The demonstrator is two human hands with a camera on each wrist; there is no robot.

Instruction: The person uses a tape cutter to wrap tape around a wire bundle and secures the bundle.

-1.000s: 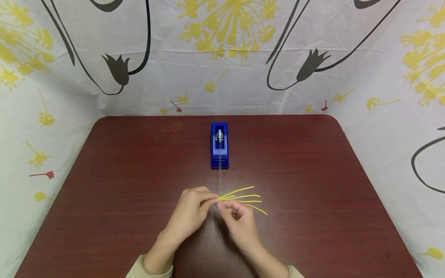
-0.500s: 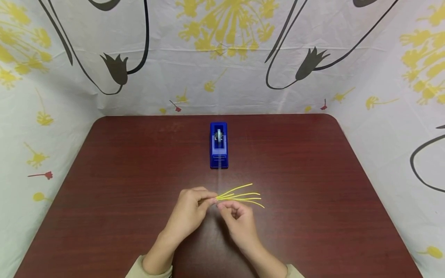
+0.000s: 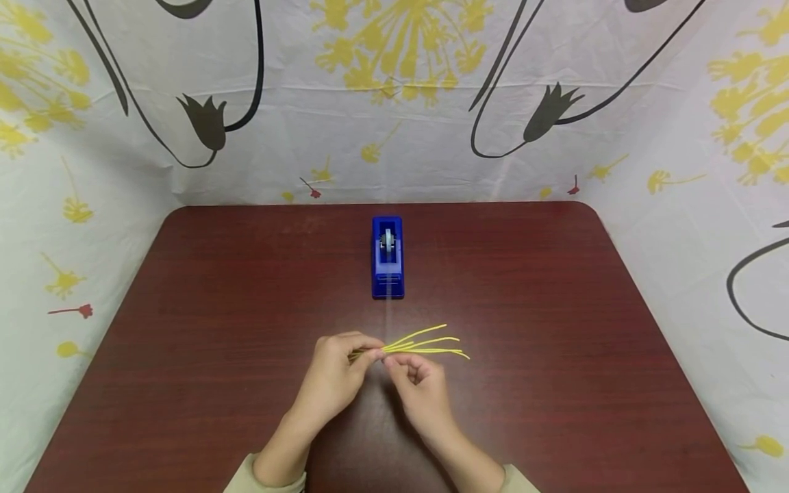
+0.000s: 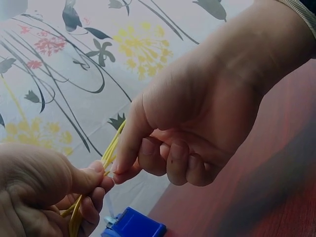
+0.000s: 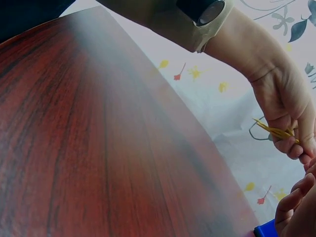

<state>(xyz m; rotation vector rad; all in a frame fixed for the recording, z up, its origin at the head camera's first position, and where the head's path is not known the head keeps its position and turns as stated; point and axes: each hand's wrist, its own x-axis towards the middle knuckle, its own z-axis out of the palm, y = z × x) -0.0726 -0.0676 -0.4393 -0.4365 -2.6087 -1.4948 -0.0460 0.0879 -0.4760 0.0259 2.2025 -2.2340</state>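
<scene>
At lower centre we see the left hand (image 3: 337,366) pinching yellow wires (image 3: 398,349); beside it the right hand (image 3: 423,389) curls narrow, its hold we cannot tell

Even head-view light, pale sheen on the table (image 5: 108,108), dimmer left wrist view

The desk (image 3: 555,308) has a smooth, semi-gloss wood-grain top; the tape dispenser (image 3: 387,279) looks like glossy plastic, the yellow strands (image 3: 425,350) smooth, the sleeve (image 3: 265,478) matt cloth, the backdrop (image 3: 431,164) creased fabric.
</scene>
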